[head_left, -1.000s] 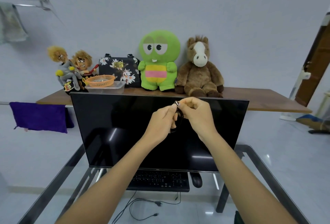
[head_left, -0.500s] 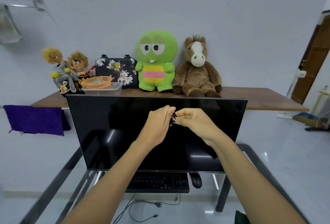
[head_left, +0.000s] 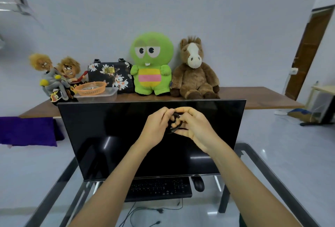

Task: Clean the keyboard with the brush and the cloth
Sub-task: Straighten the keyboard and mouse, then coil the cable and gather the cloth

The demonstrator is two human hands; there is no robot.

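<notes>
A black keyboard lies on the glass table below the monitor. Both my hands are raised in front of the screen, fingertips together. My left hand and my right hand pinch a small black looped cord between them. A purple cloth hangs at the far left. No brush is in view.
A large black monitor stands behind the keyboard, and a black mouse lies to its right. Cables lie on the floor under the glass. On the wooden shelf behind sit plush toys, a floral bag and an orange basket.
Both hands have sunk a little lower in front of the screen while still pinching the black cord, which now shows as loops between the fingers.
</notes>
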